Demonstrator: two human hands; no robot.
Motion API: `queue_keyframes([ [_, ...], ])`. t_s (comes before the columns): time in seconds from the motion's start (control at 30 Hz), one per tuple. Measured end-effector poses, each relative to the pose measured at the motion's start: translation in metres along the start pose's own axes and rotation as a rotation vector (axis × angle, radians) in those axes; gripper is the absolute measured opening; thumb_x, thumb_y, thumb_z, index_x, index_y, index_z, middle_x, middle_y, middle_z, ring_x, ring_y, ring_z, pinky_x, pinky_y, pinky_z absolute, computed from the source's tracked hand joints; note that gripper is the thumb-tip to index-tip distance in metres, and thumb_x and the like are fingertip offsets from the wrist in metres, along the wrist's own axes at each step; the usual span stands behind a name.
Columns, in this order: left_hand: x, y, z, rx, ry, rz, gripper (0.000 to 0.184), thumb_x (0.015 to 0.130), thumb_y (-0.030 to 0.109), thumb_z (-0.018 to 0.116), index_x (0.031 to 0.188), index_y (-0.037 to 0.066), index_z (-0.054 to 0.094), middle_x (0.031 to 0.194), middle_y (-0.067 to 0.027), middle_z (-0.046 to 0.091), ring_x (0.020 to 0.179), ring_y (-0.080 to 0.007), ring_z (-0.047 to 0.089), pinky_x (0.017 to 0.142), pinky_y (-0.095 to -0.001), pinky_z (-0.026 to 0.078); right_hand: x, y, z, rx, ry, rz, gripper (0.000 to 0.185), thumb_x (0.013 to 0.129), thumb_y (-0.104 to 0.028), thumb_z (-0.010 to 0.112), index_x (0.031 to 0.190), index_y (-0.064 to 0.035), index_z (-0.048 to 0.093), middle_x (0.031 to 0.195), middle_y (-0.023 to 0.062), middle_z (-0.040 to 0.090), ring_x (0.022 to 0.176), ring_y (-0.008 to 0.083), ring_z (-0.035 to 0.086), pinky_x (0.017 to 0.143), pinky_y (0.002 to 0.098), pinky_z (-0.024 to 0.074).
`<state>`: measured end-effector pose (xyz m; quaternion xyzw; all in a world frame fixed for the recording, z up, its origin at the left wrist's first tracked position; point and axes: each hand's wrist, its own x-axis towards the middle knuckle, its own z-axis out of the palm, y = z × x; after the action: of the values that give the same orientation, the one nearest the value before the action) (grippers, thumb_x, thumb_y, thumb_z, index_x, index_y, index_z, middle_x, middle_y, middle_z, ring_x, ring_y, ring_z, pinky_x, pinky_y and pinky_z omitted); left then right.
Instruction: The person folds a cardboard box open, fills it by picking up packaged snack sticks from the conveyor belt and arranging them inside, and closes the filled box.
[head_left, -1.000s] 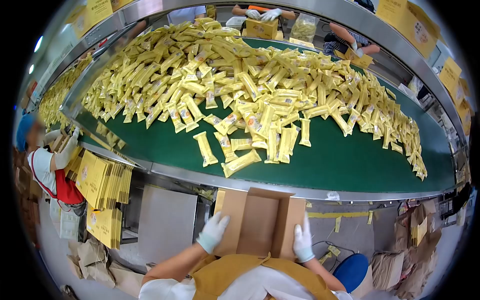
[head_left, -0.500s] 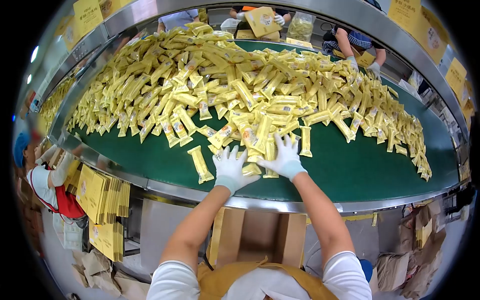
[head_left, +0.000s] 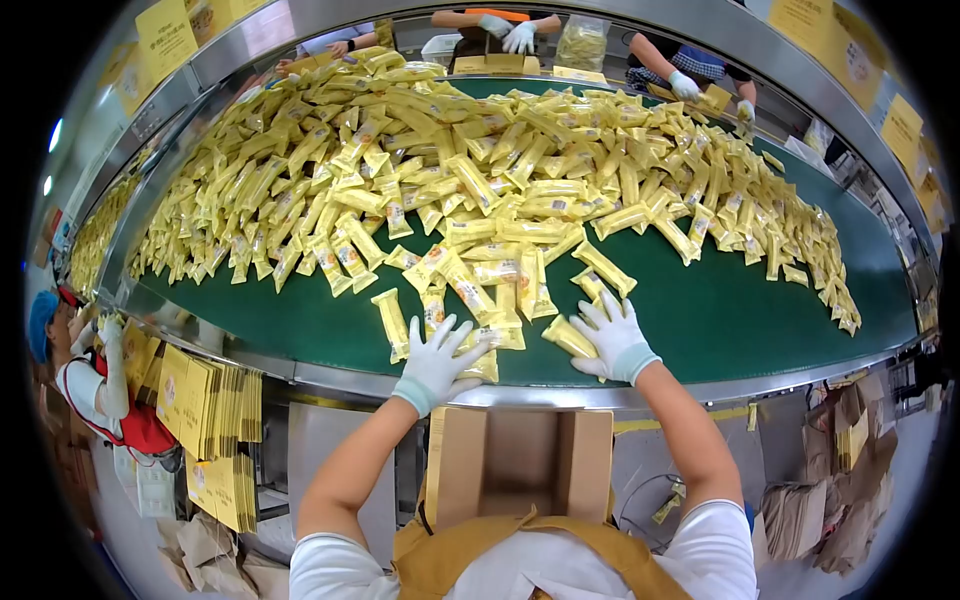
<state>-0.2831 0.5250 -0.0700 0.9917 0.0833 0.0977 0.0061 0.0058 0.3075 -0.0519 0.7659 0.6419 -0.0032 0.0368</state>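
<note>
A large heap of yellow wrapped snack packets lies across the green conveyor belt. My left hand, in a white glove, rests with fingers spread on the near packets, close to the belt's front edge. My right hand, gloved alike, has its fingers spread over a packet lying by its fingertips. Between the hands several loose packets lie in a small cluster. One packet lies just left of my left hand. What is under the palms is hidden.
Below the belt's metal edge stands an open cardboard box. Flat yellow cartons are stacked at the left, beside a person in a red apron. Across the belt, other gloved hands work at boxes. Brown paper sheets lie lower right.
My hands have moved apart and slightly nearer to me, the right one outward. The packets between them have spread out toward the front edge. The box across the belt has been lowered.
</note>
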Motion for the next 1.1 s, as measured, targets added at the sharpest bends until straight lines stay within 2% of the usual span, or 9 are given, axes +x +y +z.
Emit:
queue_keyframes([
  [0.17, -0.016, -0.003, 0.017, -0.071, -0.11, 0.119, 0.057, 0.084, 0.042, 0.073, 0.133, 0.018, 0.059, 0.148, -0.0064, 0.048, 0.145, -0.0254, 0.036, 0.118, -0.0631, 0.02, -0.035, -0.011, 0.011, 0.087, 0.085, -0.078, 0.066, 0.084, -0.05, 0.068, 0.135, -0.0094, 0.058, 0.152, 0.0112, 0.042, 0.147, 0.0388, 0.028, 0.119, 0.0611, 0.0195],
  [0.2, -0.014, 0.001, 0.002, -0.141, -0.077, 0.152, 0.053, 0.083, 0.034, 0.076, 0.129, 0.012, 0.06, 0.142, -0.0094, 0.053, 0.138, -0.0284, 0.045, 0.117, -0.0542, 0.027, -0.042, -0.016, 0.005, 0.18, 0.103, -0.071, 0.057, 0.084, -0.037, 0.073, 0.133, -0.0098, 0.06, 0.144, 0.0126, 0.052, 0.142, 0.0376, 0.037, 0.121, 0.0554, 0.0209],
  [0.3, -0.004, 0.003, -0.036, -0.41, -0.214, -0.102, 0.051, 0.085, 0.031, 0.075, 0.128, 0.01, 0.059, 0.132, -0.012, 0.061, 0.123, -0.0341, 0.056, 0.109, -0.049, 0.038, -0.061, -0.024, -0.011, 0.516, 0.1, 0.001, 0.053, 0.082, -0.026, 0.075, 0.131, -0.0103, 0.061, 0.131, 0.0125, 0.063, 0.133, 0.0354, 0.049, 0.121, 0.0534, 0.023],
  [0.37, 0.005, 0.006, -0.051, -0.466, -0.03, -0.139, 0.051, 0.085, 0.033, 0.074, 0.128, 0.009, 0.059, 0.125, -0.0126, 0.064, 0.113, -0.0362, 0.059, 0.101, -0.0472, 0.044, -0.064, -0.023, -0.033, 0.484, 0.291, 0.088, 0.052, 0.082, -0.019, 0.075, 0.131, -0.01, 0.061, 0.124, 0.0142, 0.066, 0.114, 0.0354, 0.061, 0.108, 0.046, 0.0417],
  [0.47, 0.035, 0.004, -0.043, -0.354, -0.029, -0.126, 0.05, 0.086, 0.035, 0.073, 0.128, 0.01, 0.059, 0.119, -0.0126, 0.065, 0.106, -0.0348, 0.062, 0.094, -0.0447, 0.049, -0.054, -0.009, -0.032, 0.501, 0.415, 0.368, 0.046, 0.083, -0.015, 0.073, 0.127, -0.008, 0.061, 0.117, 0.0167, 0.067, 0.11, 0.0371, 0.062, 0.099, 0.0432, 0.0471],
  [0.57, 0.057, 0.015, -0.023, -0.149, -0.253, -0.173, 0.05, 0.087, 0.038, 0.072, 0.128, 0.013, 0.059, 0.115, -0.0121, 0.064, 0.108, -0.0309, 0.062, 0.091, -0.0429, 0.05, -0.034, 0.002, -0.007, 0.485, 0.081, 0.596, 0.056, 0.079, -0.018, 0.078, 0.129, -0.0043, 0.058, 0.12, 0.0177, 0.065, 0.111, 0.0377, 0.061, 0.099, 0.0431, 0.0481],
  [0.77, 0.035, 0.01, -0.013, -0.377, -0.316, -0.191, 0.057, 0.08, 0.041, 0.078, 0.125, 0.01, 0.061, 0.112, -0.0148, 0.061, 0.109, -0.0353, 0.059, 0.094, -0.0437, 0.049, -0.016, 0.015, -0.016, 0.521, -0.065, 0.439, 0.055, 0.071, -0.025, 0.084, 0.116, -0.0004, 0.062, 0.11, 0.0234, 0.067, 0.106, 0.0404, 0.063, 0.093, 0.0427, 0.0517],
  [0.97, 0.05, -0.015, -0.069, -0.542, 0.134, -0.866, 0.053, 0.077, 0.046, 0.078, 0.111, 0.008, 0.064, 0.098, -0.0183, 0.073, 0.095, -0.0359, 0.07, 0.083, -0.0437, 0.056, 0.026, 0.041, -0.033, 0.48, 0.286, 0.493, 0.052, 0.072, -0.027, 0.084, 0.111, -0.0028, 0.061, 0.111, 0.0237, 0.068, 0.103, 0.0396, 0.066, 0.092, 0.0429, 0.0529],
  [1.1, 0.074, -0.021, -0.044, -0.197, -0.229, -1.032, 0.053, 0.08, 0.037, 0.077, 0.118, 0.006, 0.057, 0.107, -0.0202, 0.071, 0.101, -0.0358, 0.07, 0.086, -0.0434, 0.056, 0.066, 0.026, -0.023, 0.325, -0.035, 0.694, 0.05, 0.074, -0.03, 0.083, 0.111, -0.0072, 0.059, 0.108, 0.0217, 0.07, 0.102, 0.0376, 0.068, 0.09, 0.0435, 0.0547],
])
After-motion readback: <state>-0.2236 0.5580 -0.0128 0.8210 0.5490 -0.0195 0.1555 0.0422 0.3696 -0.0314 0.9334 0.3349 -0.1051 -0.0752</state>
